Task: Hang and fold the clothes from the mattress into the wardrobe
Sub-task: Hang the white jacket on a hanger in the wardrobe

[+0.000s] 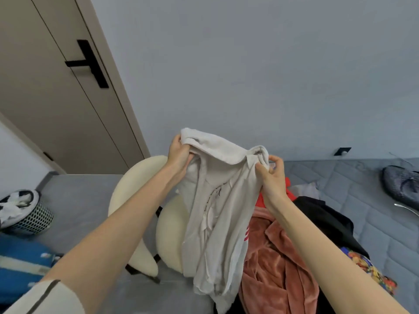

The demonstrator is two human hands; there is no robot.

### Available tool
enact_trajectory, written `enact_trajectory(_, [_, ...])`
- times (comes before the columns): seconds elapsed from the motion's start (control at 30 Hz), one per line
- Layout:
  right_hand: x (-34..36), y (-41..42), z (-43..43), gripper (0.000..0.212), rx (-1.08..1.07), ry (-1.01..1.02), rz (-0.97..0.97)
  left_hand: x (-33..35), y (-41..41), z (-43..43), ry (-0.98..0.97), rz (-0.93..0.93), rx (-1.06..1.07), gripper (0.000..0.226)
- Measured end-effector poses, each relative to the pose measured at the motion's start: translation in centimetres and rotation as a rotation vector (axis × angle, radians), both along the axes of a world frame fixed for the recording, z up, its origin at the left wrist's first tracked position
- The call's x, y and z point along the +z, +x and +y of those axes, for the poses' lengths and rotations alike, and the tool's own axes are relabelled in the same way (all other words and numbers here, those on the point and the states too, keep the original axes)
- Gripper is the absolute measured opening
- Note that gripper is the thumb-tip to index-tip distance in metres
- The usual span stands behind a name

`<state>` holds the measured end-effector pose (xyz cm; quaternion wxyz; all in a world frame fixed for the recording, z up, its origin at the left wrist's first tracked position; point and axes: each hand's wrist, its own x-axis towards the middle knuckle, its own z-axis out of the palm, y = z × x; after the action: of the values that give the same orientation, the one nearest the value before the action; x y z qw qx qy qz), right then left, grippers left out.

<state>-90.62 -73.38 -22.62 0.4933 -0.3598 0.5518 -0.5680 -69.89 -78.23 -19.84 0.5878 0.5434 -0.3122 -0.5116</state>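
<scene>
Mattress: grey quilted, carries the unsorted heap of clothes at right
White top: held up over the heap's near edge; could slip or snag the heap if a grip loosens
Mesh bin: on the floor far left, holds crumpled black-and-white material
Left hand: clenched round one shoulder
Right hand: pinching the other

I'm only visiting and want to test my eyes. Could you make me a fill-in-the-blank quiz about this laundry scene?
The left hand and right hand hold up a ____ top.
The door handle is coloured ____.
The mesh bin stands on the person's ____ side.
Missing words: white; black; left.
</scene>
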Motion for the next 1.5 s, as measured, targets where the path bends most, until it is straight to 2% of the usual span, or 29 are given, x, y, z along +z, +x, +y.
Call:
enact_trajectory(0.07, [-1.8, 0.0, -3.8, 0.026, 0.052, 0.035, 0.012, -2.0, 0.0, -3.9, 0.018, 0.054, -0.107, 0.032])
enact_trajectory(0.17, [-5.9, 0.1, -8.7, 0.043, 0.227, 0.167, 0.039, -6.5, 0.4, -7.7, 0.095, 0.025, -0.252, 0.058])
enact_trajectory(0.27, [-10.6, 0.0, -11.3, 0.061, 0.374, 0.329, 0.136, -11.8, 0.6, -7.8, 0.235, -0.063, -0.229, 0.068])
enact_trajectory(0.47, [-21.3, -0.8, -9.7, 0.037, 0.375, 0.605, 0.349, -24.2, 1.6, -2.1, 0.537, -0.268, -0.319, 0.063])
enact_trajectory(0.6, [-28.5, -1.4, -7.1, 0.042, 0.456, 0.762, 0.461, -31.5, 1.5, 1.4, 0.642, -0.287, -0.352, 0.06])
enact_trajectory(0.7, [-32.8, -0.8, -5.4, 0.044, 0.535, 0.813, 0.526, -36.7, 1.2, 3.6, 0.699, -0.385, -0.307, 0.05])
enact_trajectory(0.87, [-37.5, 1.4, -3.8, 0.065, 0.507, 0.882, 0.54, -45.0, 1.4, 6.4, 0.954, -0.485, -0.275, 0.091])
enact_trajectory(0.93, [-38.5, 2.0, -3.3, 0.066, 0.455, 0.866, 0.583, -46.2, 1.1, 6.9, 1.003, -0.51, -0.237, 0.095])
enact_trajectory(1.1, [-38.7, 2.4, -2.0, 0.03, 0.433, 0.719, 0.631, -47.7, 0.9, 7.0, 1.104, -0.633, -0.116, 0.088])
enact_trajectory(1.23, [-36.3, 2.0, -1.6, 0.026, 0.466, 0.541, 0.791, -47.5, 2.0, 7.7, 1.132, -0.512, -0.118, 0.041])
enact_trajectory(1.3, [-34.1, 1.2, -1.7, 0.02, 0.438, 0.403, 0.868, -45.6, 1.7, 7.9, 1.064, -0.636, -0.146, 0.015])
enact_trajectory(1.33, [-32.7, 0.7, -1.9, 0.021, 0.411, 0.328, 0.905, -44.4, 1.4, 7.7, 1.001, -0.71, -0.133, 0.01])
enact_trajectory(1.4, [-29.8, -0.6, -2.7, 0.021, 0.319, 0.238, 0.982, -41.3, 1.0, 6.5, 0.871, -0.757, -0.044, 0.011])
enact_trajectory(1.5, [-26.4, -3.1, -4.6, 0.024, 0.114, 0.238, 1.061, -36.6, 0.6, 2.8, 0.783, -0.695, 0.155, 0.015])
